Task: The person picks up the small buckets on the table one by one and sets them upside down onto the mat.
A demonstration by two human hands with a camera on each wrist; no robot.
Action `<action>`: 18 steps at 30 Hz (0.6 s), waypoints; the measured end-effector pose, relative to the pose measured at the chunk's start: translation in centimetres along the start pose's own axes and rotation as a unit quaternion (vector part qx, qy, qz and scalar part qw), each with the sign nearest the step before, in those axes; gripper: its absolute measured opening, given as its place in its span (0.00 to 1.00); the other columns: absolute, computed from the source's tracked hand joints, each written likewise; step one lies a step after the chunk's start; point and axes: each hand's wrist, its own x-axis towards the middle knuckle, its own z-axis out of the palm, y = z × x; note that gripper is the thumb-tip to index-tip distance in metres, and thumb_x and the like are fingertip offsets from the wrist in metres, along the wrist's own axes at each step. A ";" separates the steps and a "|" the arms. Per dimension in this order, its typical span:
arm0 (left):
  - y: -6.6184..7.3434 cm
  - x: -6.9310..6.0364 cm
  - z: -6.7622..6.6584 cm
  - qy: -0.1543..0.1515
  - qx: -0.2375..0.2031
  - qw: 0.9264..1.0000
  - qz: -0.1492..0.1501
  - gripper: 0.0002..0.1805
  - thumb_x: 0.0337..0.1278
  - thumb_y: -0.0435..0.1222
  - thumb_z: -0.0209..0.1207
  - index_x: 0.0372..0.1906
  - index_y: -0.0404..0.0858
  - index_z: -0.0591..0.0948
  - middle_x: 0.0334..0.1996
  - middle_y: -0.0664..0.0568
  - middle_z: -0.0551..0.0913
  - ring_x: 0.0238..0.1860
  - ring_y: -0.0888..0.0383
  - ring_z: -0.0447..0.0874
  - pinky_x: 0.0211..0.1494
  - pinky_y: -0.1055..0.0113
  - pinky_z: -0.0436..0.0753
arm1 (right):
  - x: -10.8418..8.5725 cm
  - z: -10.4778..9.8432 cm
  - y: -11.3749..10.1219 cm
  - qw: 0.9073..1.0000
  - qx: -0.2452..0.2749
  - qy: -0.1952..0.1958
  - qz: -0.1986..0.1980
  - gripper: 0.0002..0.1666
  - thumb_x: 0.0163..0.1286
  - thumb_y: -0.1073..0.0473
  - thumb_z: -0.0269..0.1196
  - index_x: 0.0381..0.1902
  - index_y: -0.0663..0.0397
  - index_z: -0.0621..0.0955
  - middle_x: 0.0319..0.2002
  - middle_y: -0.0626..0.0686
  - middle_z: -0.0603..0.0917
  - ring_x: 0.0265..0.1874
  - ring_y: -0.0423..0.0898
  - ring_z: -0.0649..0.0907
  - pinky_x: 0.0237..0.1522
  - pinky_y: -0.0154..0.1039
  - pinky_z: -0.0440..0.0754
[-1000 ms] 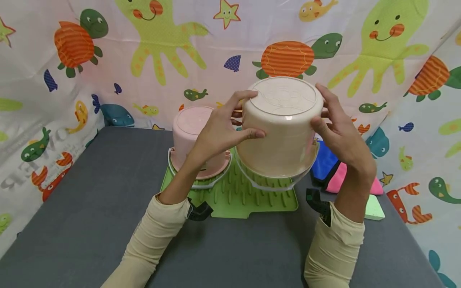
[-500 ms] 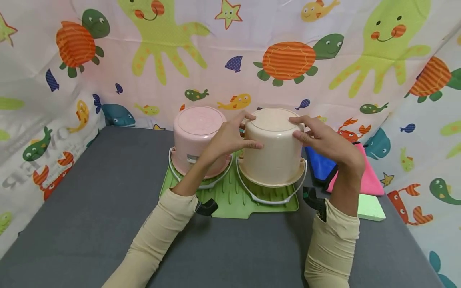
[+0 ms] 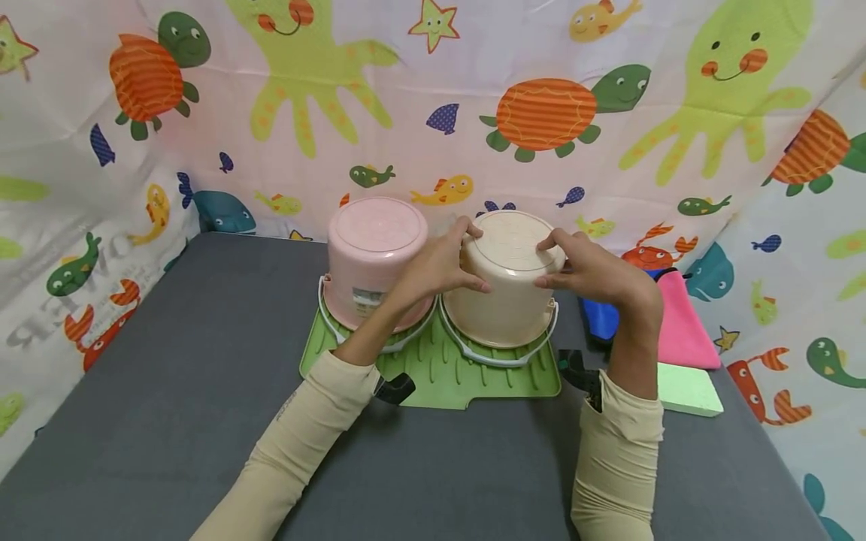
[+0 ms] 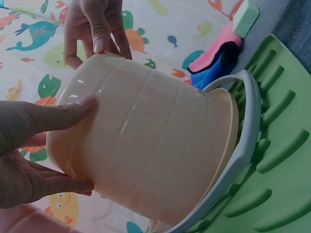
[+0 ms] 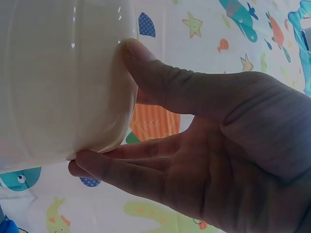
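Observation:
An upside-down beige bucket (image 3: 504, 308) stands at the right part of a green ridged mat (image 3: 440, 383), its white handle (image 3: 504, 363) hanging low round the rim. My left hand (image 3: 438, 264) grips its upper left side, thumb in front and fingers spread behind. On the opposite side my right hand (image 3: 598, 272) holds the upper edge between thumb and fingers, as the right wrist view also shows. In the left wrist view the bucket's rim (image 4: 233, 116) lies close over the mat; whether it bears fully on it I cannot tell. Close by on the left is an inverted pink bucket (image 3: 368, 263).
Right of the mat lie a pink and blue cloth-like item (image 3: 683, 323) and a pale green block (image 3: 690, 389). A grey tabletop (image 3: 433, 481) carries everything. Behind it hangs a curtain (image 3: 406, 75) printed with sea animals.
The beige bucket has come down from above the mat to its surface, then shifted slightly left toward the pink bucket. Both hands kept hold of it and moved along.

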 end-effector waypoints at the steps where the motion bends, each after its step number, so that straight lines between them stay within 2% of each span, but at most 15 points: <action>1: 0.0 0.0 0.0 0.002 0.002 1.000 0.001 0.47 0.44 0.45 0.83 0.68 0.46 0.68 0.62 0.39 0.83 0.55 0.47 0.85 0.60 0.55 0.84 | 0.0 0.0 0.0 1.000 0.001 -0.001 -0.002 0.31 0.72 0.58 0.69 0.65 0.67 0.70 0.50 0.68 0.75 0.44 0.57 0.84 0.43 0.41 0.79; 4: -0.1 -0.3 -0.1 0.002 0.004 1.000 -0.008 0.47 0.44 0.46 0.83 0.68 0.47 0.69 0.60 0.41 0.84 0.51 0.50 0.85 0.51 0.59 0.85 | 0.0 0.1 0.1 1.000 0.006 -0.008 -0.010 0.31 0.72 0.59 0.69 0.64 0.67 0.70 0.50 0.66 0.77 0.39 0.52 0.86 0.42 0.38 0.80; 9: 0.0 -0.5 -0.3 -0.003 -0.012 1.000 -0.026 0.47 0.44 0.47 0.82 0.69 0.48 0.69 0.57 0.42 0.84 0.37 0.51 0.86 0.34 0.64 0.86 | 0.3 0.1 0.0 1.000 0.008 -0.009 -0.026 0.29 0.72 0.62 0.68 0.64 0.68 0.70 0.51 0.65 0.81 0.40 0.52 0.86 0.41 0.34 0.81; 11: 0.1 -0.6 -0.4 -0.002 -0.009 1.000 -0.026 0.47 0.44 0.48 0.82 0.69 0.48 0.69 0.55 0.42 0.84 0.32 0.51 0.85 0.30 0.65 0.85 | 0.4 0.1 0.1 0.999 0.006 -0.005 -0.031 0.28 0.72 0.63 0.68 0.64 0.69 0.71 0.50 0.65 0.82 0.40 0.52 0.85 0.41 0.34 0.81; 14: 0.1 -0.7 -0.4 -0.007 0.013 1.000 -0.024 0.46 0.45 0.49 0.81 0.68 0.48 0.69 0.51 0.44 0.86 0.30 0.53 0.85 0.29 0.66 0.85 | 0.3 0.3 0.2 0.999 0.004 -0.006 -0.033 0.28 0.73 0.63 0.67 0.64 0.69 0.70 0.49 0.65 0.81 0.38 0.51 0.84 0.41 0.36 0.80; 18: 0.0 -0.7 -0.2 -0.017 0.035 0.999 -0.013 0.45 0.47 0.50 0.80 0.68 0.47 0.69 0.53 0.44 0.87 0.37 0.52 0.86 0.37 0.64 0.84 | 0.1 0.6 0.3 1.000 0.000 -0.015 -0.023 0.28 0.74 0.63 0.66 0.65 0.68 0.69 0.46 0.65 0.80 0.36 0.50 0.81 0.41 0.39 0.77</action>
